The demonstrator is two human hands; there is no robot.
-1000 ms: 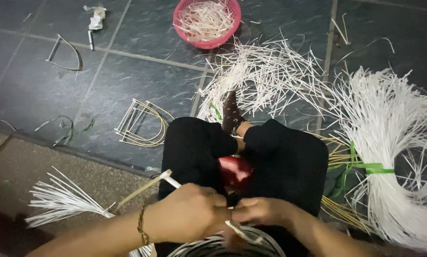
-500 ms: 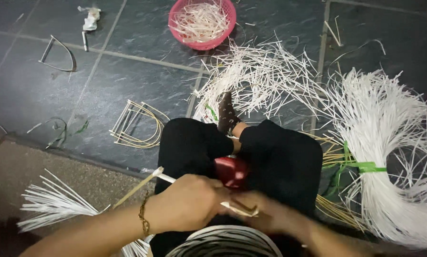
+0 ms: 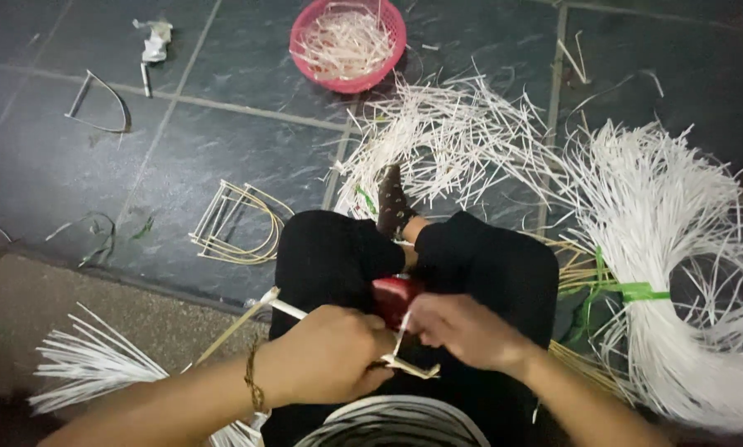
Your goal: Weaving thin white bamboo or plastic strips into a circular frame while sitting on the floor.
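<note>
White cane strip (image 3: 400, 356) pinched between left hand (image 3: 326, 356) and right hand (image 3: 462, 331), both closed on it, over lap, beside red tool (image 3: 392, 296). Pink basket (image 3: 348, 41) of offcuts at floor's far edge; tied white bundle (image 3: 669, 273) at right edge.

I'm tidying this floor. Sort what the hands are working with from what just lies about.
In use: left hand and right hand bending a white strip; red tool.
Lying about: pink basket, bent frame, green-tied bundle, crumpled scrap.
</note>
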